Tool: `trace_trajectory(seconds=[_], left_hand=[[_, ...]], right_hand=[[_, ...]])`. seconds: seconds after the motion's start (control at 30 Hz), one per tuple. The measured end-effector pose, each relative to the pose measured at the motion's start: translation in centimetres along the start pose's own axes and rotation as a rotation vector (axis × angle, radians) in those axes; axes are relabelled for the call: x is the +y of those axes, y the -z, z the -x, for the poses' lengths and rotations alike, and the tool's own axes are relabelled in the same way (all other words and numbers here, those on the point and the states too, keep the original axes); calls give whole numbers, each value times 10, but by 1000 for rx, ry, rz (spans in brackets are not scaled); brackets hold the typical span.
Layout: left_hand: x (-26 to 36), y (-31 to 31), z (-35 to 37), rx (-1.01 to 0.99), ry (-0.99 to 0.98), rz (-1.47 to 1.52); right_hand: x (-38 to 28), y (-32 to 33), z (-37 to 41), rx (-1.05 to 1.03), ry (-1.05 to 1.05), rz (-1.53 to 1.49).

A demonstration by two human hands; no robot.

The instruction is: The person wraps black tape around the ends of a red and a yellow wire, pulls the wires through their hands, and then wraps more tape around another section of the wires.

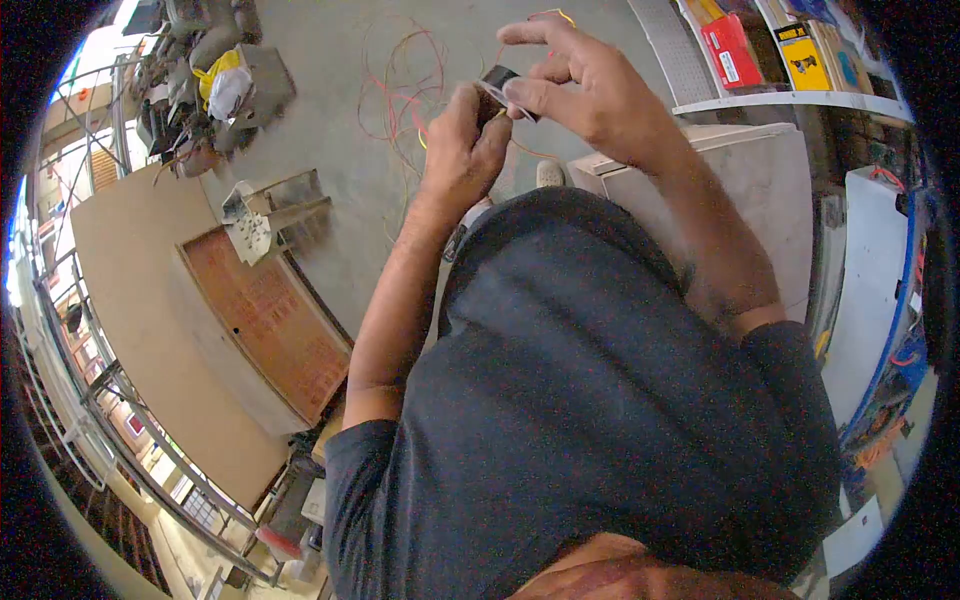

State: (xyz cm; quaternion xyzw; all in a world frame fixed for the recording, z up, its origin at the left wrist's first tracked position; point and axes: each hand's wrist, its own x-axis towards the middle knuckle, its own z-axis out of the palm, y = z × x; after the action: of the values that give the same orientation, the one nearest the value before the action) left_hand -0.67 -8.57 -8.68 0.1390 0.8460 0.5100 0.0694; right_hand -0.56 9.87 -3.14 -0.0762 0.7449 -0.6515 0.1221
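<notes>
My left hand is closed around a small black roll that looks like electrical tape, held out in front of me. A pale, thin edge shows on the roll's near side. My right hand is beside it, its thumb tip against the roll and its other fingers apart, the index finger stretched to the left. Thin red and yellow wires lie in loose loops on the floor beneath and around my hands. A yellowish wire runs close below the roll; whether it is held cannot be made out.
A pale cabinet or box stands to my right, near a shelf with red and yellow boxes. At left are a large board, a brown panel, a small stand and a crate beside piled goods.
</notes>
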Motion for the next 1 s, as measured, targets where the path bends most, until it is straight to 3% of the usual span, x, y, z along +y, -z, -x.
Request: trace_trajectory(seconds=[0.13,0.33,0.43,0.5,0.6,0.73,0.9,1.0], left_hand=[[-12,7,2,-36,11,-23],[-17,4,8,32,2,-341],[-20,3,10,-12,108,-275],[-26,8,9,-91,311,58],[-14,12,6,-23,368,121],[-14,14,1,59,320,224],[24,22,-15,163,344,605],[34,13,-17,185,197,366]], right_hand=[[14,-6,11,36,7,23],[59,-20,8,149,-182,-327],[59,-24,14,181,-182,-367],[56,-26,16,169,-148,-409],[44,-27,26,142,-176,-364],[43,-28,34,116,-117,-351],[58,-26,27,101,-33,-509],[68,-19,22,73,-2,-421]])
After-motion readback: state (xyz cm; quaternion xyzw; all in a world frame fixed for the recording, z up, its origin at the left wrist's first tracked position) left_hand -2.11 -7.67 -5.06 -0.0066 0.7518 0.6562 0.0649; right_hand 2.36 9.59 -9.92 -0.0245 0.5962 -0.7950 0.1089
